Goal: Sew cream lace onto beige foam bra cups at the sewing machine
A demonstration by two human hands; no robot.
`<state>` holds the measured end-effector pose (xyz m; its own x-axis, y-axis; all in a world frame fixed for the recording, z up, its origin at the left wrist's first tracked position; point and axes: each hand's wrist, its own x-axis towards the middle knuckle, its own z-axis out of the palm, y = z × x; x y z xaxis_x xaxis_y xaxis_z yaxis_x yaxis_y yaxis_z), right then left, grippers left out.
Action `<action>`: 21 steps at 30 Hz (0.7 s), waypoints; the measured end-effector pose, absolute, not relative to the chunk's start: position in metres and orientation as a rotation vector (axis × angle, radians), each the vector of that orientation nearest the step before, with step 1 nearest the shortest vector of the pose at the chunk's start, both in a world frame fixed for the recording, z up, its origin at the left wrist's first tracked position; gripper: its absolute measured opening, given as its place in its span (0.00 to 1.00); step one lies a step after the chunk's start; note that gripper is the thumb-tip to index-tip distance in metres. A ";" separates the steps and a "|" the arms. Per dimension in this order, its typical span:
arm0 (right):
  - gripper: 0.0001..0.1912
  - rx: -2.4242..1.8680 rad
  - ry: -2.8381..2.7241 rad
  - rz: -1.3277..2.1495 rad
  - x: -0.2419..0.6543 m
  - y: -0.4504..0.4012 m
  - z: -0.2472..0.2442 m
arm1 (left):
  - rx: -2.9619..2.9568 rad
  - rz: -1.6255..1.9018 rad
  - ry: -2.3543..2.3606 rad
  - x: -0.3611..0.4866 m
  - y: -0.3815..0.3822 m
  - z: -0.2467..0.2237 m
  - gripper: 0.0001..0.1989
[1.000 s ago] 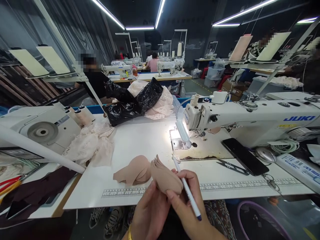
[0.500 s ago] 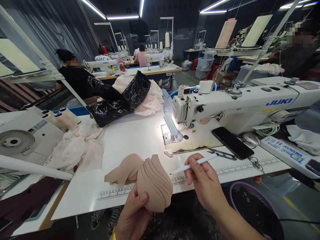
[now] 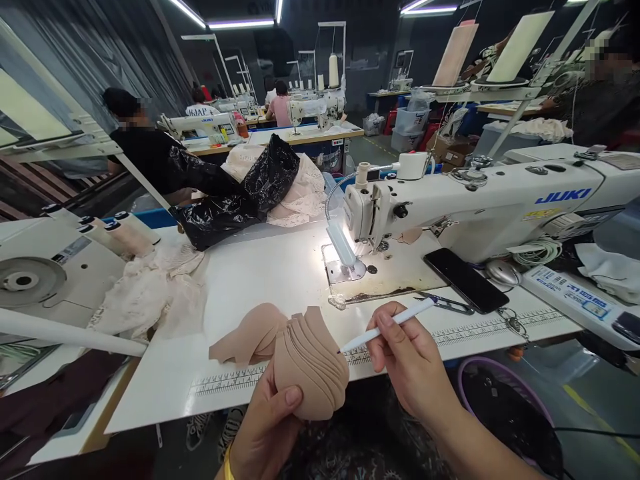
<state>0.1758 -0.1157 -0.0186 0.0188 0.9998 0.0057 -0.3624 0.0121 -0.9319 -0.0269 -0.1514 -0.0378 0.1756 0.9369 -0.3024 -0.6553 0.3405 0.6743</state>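
A fanned stack of beige bra cups (image 3: 313,367) is gripped by my left hand (image 3: 273,417), its thumb across the front and the fingers behind, hidden. My right hand (image 3: 405,347) holds a white pen (image 3: 390,325) between thumb and fingers. The pen's dark tip is at the right edge of the stack; whether it touches I cannot tell. More beige cup pieces (image 3: 253,333) lie on the white table (image 3: 245,270) just left of the held stack, beside the printed ruler strip (image 3: 220,385).
A sewing machine (image 3: 470,207) with a lit lamp stands behind my hands. Thread snips (image 3: 447,303), a black phone (image 3: 466,280) and a key ring (image 3: 513,323) lie to the right. Lace fabric (image 3: 155,287) and a black plastic bag (image 3: 225,213) are at left. A bin (image 3: 505,373) stands below.
The pen tip has come up and nearer to the stack's right edge. My left hand still grips the stack, which has tilted slightly. The camera view has shifted a little.
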 end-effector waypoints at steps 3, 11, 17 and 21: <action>0.17 -0.938 -1.017 1.372 0.175 -0.118 -0.016 | 0.447 1.172 0.772 -0.026 -0.152 -0.036 0.46; 0.17 -0.932 -1.041 1.356 0.174 -0.118 -0.012 | 0.479 1.153 0.788 -0.028 -0.152 -0.033 0.46; 0.16 -0.904 -1.091 1.390 0.173 -0.120 -0.015 | 0.498 1.170 0.776 -0.027 -0.151 -0.034 0.43; 0.15 -0.919 -1.086 1.352 0.173 -0.119 -0.015 | 0.528 1.152 0.764 -0.029 -0.150 -0.037 0.43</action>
